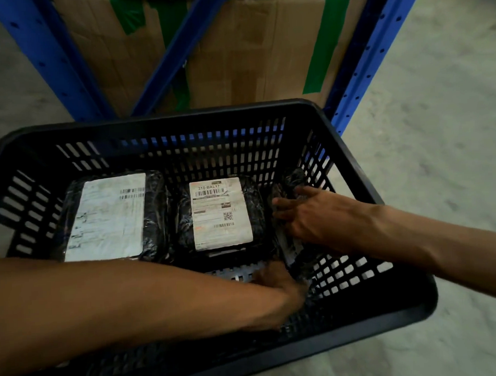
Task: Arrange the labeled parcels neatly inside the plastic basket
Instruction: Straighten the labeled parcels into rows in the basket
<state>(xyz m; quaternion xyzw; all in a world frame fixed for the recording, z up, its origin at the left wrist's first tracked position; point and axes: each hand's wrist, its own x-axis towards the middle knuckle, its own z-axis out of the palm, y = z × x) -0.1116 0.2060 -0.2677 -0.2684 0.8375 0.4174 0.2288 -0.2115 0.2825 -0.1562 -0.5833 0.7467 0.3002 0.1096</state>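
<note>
A black slotted plastic basket [164,119] stands on the floor in front of me. Two black-wrapped parcels lie flat on its bottom with white labels up: the left parcel [109,216] and the middle parcel [221,213], marked 310-BAL17. A third black parcel [290,242] stands tilted against the right wall. My right hand [307,213] lies spread on its upper side. My left hand [279,291] reaches across the basket and grips the near lower end of that same parcel; its fingers are partly hidden.
Blue metal shelf uprights [377,48] with a diagonal brace stand just behind the basket. Large cardboard boxes [249,51] with green tape sit behind them. Grey concrete floor [437,122] surrounds the basket.
</note>
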